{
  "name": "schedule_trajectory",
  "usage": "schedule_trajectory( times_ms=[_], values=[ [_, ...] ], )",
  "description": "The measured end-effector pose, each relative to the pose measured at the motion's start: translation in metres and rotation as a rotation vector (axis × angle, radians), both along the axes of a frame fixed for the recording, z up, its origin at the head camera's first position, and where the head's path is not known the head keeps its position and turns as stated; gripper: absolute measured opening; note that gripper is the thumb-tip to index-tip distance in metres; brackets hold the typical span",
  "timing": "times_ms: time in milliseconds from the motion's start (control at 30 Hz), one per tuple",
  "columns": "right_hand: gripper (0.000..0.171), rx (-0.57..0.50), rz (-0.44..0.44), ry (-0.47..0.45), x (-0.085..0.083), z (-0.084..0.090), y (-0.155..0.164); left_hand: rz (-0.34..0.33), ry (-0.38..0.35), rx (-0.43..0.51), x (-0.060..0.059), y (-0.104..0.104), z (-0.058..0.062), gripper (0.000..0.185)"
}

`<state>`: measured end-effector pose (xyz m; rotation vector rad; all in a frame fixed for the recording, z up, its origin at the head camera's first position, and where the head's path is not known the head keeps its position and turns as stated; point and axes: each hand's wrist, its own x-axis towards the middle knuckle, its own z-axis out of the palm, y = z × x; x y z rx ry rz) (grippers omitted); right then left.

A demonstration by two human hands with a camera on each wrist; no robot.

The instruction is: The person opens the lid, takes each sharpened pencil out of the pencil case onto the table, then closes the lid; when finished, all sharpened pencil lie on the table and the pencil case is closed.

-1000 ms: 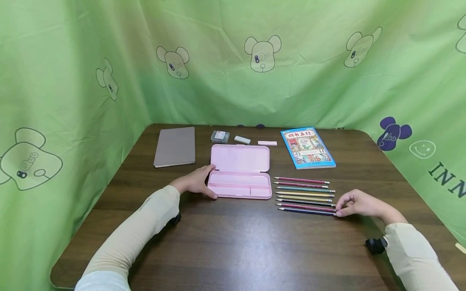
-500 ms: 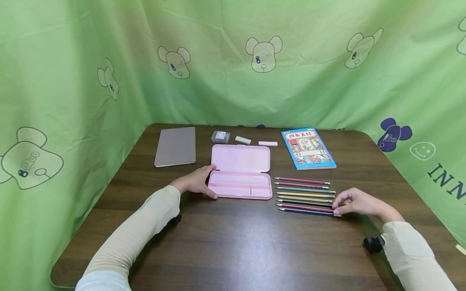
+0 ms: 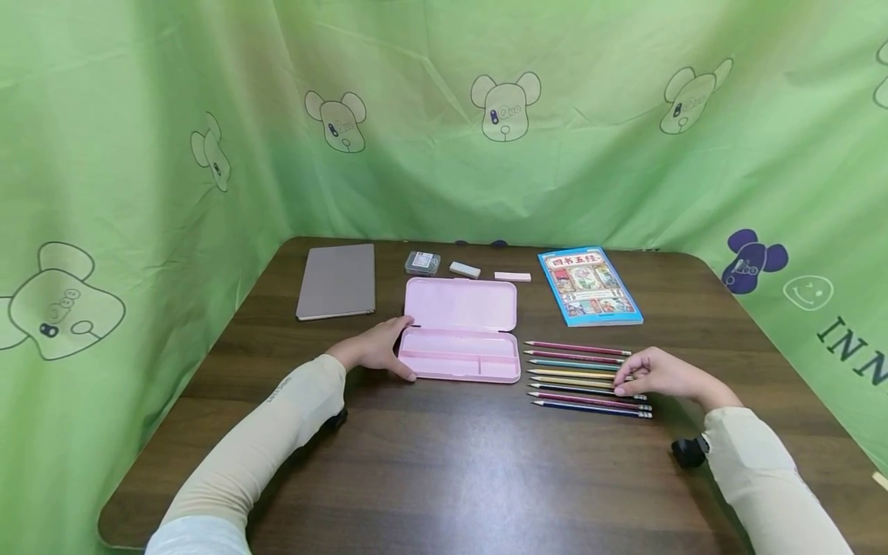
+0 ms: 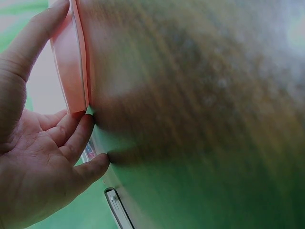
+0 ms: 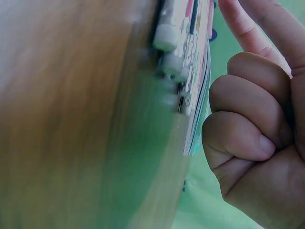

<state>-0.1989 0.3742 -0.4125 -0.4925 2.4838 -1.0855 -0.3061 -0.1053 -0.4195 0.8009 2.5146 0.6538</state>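
Note:
A pink pencil case [image 3: 461,304] lies open on the table, its lid folded back and its divided tray bare. At its left end my left hand [image 3: 375,344] grips it, thumb at the front corner and fingers toward the hinge; the left wrist view shows fingertips against the case's end [image 4: 71,67]. Right of the case several pencils lie in a row, points leftward, among them a dark blue pencil [image 3: 590,409] in front and a teal pencil [image 3: 569,364] further back. Over their eraser ends hovers my right hand [image 3: 666,375], index finger and thumb extended, other fingers curled, holding nothing visible.
Behind the case stand a small clear box [image 3: 422,264], a white eraser [image 3: 465,270] and a thin pink bar [image 3: 512,277]. A grey notebook [image 3: 338,281] lies back left, a blue-edged book [image 3: 591,287] back right. Green cloth [image 3: 430,193] hangs around the table.
My right hand has left the front pencils' ends and moved back and left over the row. The dark blue pencil slid slightly right earlier. My left hand stays on the case.

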Motion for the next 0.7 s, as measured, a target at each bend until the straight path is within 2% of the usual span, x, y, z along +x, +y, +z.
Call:
schedule_trajectory(
  times_ms=[400, 700],
  values=[
    [0.016, -0.003, 0.014, -0.021, -0.019, 0.001, -0.020, -0.001, 0.004, 0.002, 0.000, 0.000, 0.000, 0.105],
    [0.020, 0.067, 0.006, -0.022, -0.038, 0.001, -0.034, 0.013, -0.004, -0.007, 0.001, 0.000, -0.001, 0.106]
  ],
)
